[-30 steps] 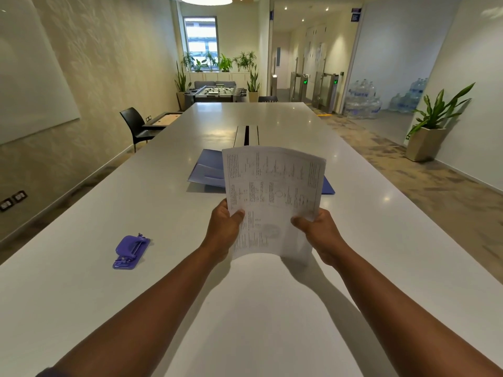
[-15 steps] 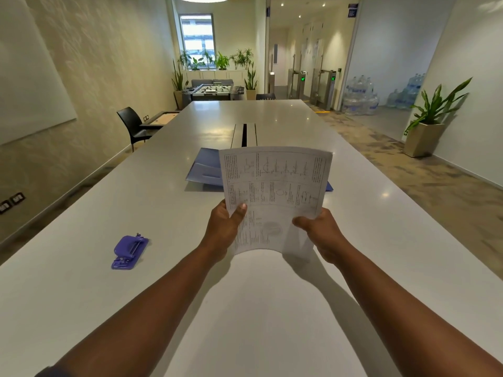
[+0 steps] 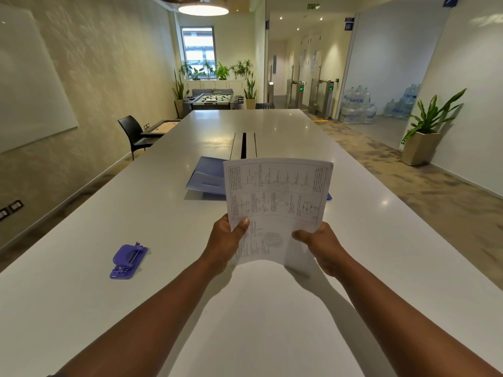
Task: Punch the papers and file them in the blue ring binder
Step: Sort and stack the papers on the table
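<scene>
Head view: left hand (image 3: 227, 242) and right hand (image 3: 322, 244) grasp the papers (image 3: 277, 202) upright above the table (image 3: 81, 308). Blue ring binder (image 3: 208, 178) lies open behind; hole punch (image 3: 128, 261) well left.

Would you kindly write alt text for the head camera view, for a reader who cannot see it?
Two bare hands, left hand and right hand, hold up printed papers above a long white table. A blue ring binder lies open behind the papers, and a purple hole punch sits on the table to the left.
</scene>
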Motion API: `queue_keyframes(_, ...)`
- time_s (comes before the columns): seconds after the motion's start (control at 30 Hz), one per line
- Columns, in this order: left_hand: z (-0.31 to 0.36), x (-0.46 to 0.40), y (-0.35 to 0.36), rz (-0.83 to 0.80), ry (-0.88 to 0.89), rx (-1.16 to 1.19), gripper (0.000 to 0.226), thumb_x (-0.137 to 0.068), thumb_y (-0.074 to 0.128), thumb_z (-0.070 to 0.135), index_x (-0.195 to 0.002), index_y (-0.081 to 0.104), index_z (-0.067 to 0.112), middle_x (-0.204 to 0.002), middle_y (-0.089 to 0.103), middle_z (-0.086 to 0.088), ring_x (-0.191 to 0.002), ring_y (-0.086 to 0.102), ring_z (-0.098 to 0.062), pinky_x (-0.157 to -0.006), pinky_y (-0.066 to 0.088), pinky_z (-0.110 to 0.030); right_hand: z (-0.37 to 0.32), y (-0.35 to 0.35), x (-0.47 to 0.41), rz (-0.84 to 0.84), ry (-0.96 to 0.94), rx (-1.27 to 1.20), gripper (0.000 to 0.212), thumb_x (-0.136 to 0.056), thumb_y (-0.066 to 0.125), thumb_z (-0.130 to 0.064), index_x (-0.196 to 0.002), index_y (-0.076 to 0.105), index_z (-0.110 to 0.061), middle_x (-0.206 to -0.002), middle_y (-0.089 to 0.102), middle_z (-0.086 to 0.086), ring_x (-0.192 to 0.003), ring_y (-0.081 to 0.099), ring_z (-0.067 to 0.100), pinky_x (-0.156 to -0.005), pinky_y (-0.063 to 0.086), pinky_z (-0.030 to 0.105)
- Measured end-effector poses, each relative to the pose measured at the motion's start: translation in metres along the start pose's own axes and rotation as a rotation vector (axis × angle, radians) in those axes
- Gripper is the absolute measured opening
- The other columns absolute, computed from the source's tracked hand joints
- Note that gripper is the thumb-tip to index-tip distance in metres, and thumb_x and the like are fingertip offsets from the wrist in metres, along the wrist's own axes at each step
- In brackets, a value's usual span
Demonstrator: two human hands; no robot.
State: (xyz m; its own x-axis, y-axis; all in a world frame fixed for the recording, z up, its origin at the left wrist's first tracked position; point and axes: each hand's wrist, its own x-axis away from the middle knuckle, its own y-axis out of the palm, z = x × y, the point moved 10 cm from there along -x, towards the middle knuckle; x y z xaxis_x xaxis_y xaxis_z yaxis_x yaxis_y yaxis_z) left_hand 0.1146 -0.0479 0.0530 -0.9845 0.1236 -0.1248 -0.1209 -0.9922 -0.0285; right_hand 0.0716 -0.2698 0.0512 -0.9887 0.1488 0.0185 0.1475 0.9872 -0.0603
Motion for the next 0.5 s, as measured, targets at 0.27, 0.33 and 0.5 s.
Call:
queue_keyframes(0.27, 0.012, -0.001, -0.007, 0.051, -0.001, -0.042, 0.019, -0.101, 0.058, 0.026, -0.118, 0.064, 0.021, -0.108, 0.075, 0.007, -0.09, 0.076, -0.015, -0.07, 0.062, -0.028, -0.011, -0.002, 0.001, 0.005, -0.029, 0.005, 0.02, -0.097, 0.066, -0.022, -0.115, 0.064, -0.03, -0.111, 0.073, -0.004, -0.103, 0.068, 0.025, -0.089, 0.057, 0.046)
queue_keyframes(0.33, 0.013, -0.001, -0.011, 0.07, -0.031, -0.061, 0.017, -0.101, 0.057, 0.026, -0.116, 0.065, 0.022, -0.106, 0.075, 0.006, -0.086, 0.076, -0.014, -0.068, 0.062, -0.028, -0.016, -0.001, 0.002, 0.0, -0.054, 0.053, 0.019, -0.098, 0.065, -0.027, -0.116, 0.061, -0.032, -0.11, 0.069, -0.007, -0.101, 0.065, 0.025, -0.087, 0.057, 0.043)
queue_keyframes(0.5, 0.01, -0.001, -0.012, 0.044, -0.148, -0.076, 0.014, -0.101, 0.058, 0.027, -0.112, 0.064, 0.023, -0.104, 0.076, 0.002, -0.082, 0.077, -0.017, -0.071, 0.063, -0.035, -0.019, 0.002, 0.007, -0.014, -0.101, 0.125, 0.023, -0.1, 0.062, -0.031, -0.122, 0.055, -0.031, -0.111, 0.062, -0.013, -0.098, 0.06, 0.02, -0.083, 0.056, 0.034)
